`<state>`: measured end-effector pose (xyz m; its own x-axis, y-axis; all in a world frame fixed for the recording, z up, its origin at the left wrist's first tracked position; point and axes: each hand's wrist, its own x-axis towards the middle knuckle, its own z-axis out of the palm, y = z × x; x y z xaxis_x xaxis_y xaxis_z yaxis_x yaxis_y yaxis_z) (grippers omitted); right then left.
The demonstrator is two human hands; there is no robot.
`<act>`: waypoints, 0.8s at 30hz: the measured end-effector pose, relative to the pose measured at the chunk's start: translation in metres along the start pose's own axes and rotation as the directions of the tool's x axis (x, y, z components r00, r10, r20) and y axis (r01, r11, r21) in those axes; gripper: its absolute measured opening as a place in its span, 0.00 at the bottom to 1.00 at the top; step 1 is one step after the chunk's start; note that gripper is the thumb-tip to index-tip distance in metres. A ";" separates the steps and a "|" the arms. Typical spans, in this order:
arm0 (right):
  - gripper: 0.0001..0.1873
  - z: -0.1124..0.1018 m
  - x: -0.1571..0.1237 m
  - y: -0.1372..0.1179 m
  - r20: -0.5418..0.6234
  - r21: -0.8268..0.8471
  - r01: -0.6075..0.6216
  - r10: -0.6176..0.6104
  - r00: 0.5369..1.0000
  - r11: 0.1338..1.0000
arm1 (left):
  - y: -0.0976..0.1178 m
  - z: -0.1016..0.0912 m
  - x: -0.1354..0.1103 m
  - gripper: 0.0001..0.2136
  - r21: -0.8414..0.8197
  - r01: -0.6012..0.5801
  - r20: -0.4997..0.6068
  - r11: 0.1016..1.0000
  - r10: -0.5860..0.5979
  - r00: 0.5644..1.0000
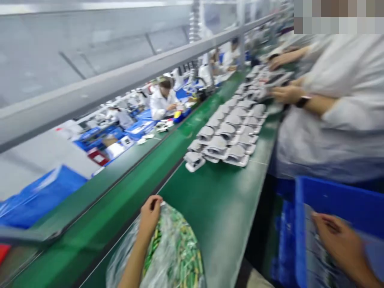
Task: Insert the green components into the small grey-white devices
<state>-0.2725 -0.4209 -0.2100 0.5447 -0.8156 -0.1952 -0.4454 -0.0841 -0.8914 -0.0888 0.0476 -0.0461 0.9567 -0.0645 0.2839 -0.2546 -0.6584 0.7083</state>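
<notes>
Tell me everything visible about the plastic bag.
The plastic bag looks thin, see-through and crinkled, bulging into a rounded shape. Many green and yellowish pieces show through it, too blurred to identify. It appears to rest on the green work surface; the left hand pinches its top edge. The frame cuts off its bottom.

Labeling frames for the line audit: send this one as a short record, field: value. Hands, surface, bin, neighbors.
left hand: pinching the upper edge of a clear plastic bag
bag contents: green and yellow pieces, type too blurred to tell
right hand: at the blue bin, by gray pieces; grip unclear
surface: green bench top
on surface: rows of gray-and-white molded parts beyond the bag
neighbor: co-worker in white at right, dark wristband
</notes>
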 end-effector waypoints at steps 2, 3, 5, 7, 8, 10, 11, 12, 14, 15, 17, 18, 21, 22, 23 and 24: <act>0.22 0.014 -0.020 -0.026 0.058 0.262 0.046 -0.063 0.996 0.964 | -0.006 -0.013 -0.008 0.12 -0.082 0.050 -0.010 0.995 -0.051 0.999; 0.22 0.022 -0.038 -0.044 0.129 0.409 0.074 -0.138 0.982 0.910 | -0.007 -0.013 -0.010 0.12 -0.127 0.066 -0.024 0.990 -0.070 0.997; 0.23 0.039 -0.084 -0.089 0.343 0.577 0.121 -0.375 0.861 0.807 | -0.008 -0.008 -0.011 0.12 -0.241 0.092 -0.047 0.966 -0.106 0.993; 0.23 0.061 -0.135 -0.143 0.558 0.521 0.246 -0.545 0.626 0.817 | -0.008 -0.005 -0.010 0.13 -0.368 0.110 -0.064 0.923 -0.144 0.988; 0.21 0.075 -0.159 -0.171 0.622 0.493 0.360 -0.611 0.490 0.792 | -0.009 -0.005 -0.009 0.14 -0.427 0.118 -0.072 0.897 -0.163 0.984; 0.17 0.105 -0.200 -0.218 0.692 0.531 0.535 -0.701 0.174 0.657 | -0.013 -0.009 -0.008 0.16 -0.532 0.129 -0.091 0.837 -0.208 0.974; 0.16 0.121 -0.216 -0.236 0.694 0.576 0.595 -0.720 0.005 0.560 | -0.015 -0.012 -0.007 0.17 -0.576 0.132 -0.102 0.807 -0.232 0.967; 0.15 0.137 -0.230 -0.248 0.695 0.604 0.659 -0.701 -0.160 0.448 | -0.017 -0.015 -0.006 0.17 -0.615 0.134 -0.113 0.777 -0.255 0.960; 0.11 0.171 -0.250 -0.255 0.707 0.575 0.795 -0.607 -0.363 0.193 | -0.020 -0.022 -0.005 0.18 -0.679 0.138 -0.133 0.721 -0.306 0.943; 0.12 0.188 -0.256 -0.252 0.718 0.526 0.848 -0.568 -0.402 0.064 | -0.020 -0.026 -0.005 0.19 -0.706 0.141 -0.139 0.694 -0.331 0.933; 0.21 0.223 -0.265 -0.239 0.709 0.445 0.882 -0.541 -0.452 -0.154 | -0.021 -0.032 -0.004 0.21 -0.756 0.147 -0.140 0.638 -0.377 0.916; 0.22 0.239 -0.267 -0.231 0.698 0.420 0.879 -0.537 -0.473 -0.227 | -0.021 -0.035 -0.003 0.21 -0.778 0.150 -0.134 0.609 -0.395 0.909; 0.10 0.274 -0.266 -0.214 0.706 0.403 0.893 -0.551 -0.444 -0.203 | -0.022 -0.040 0.000 0.22 -0.830 0.165 -0.095 0.533 -0.426 0.900; 0.08 0.280 -0.265 -0.211 0.700 0.442 0.888 -0.569 -0.431 -0.129 | -0.024 -0.040 0.001 0.22 -0.841 0.180 -0.073 0.510 -0.437 0.897; 0.07 0.283 -0.263 -0.211 0.688 0.488 0.871 -0.589 -0.423 -0.056 | -0.026 -0.040 0.002 0.22 -0.849 0.202 -0.046 0.488 -0.449 0.892; 0.08 0.282 -0.261 -0.211 0.669 0.537 0.843 -0.608 -0.428 -0.002 | -0.028 -0.040 0.004 0.22 -0.855 0.223 -0.020 0.468 -0.461 0.887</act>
<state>-0.1197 -0.0289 -0.0865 0.5134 0.7829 0.3514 0.8419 -0.3801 -0.3830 -0.0839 0.0955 -0.0394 0.9633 0.2613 -0.0610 -0.0264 0.3186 0.9475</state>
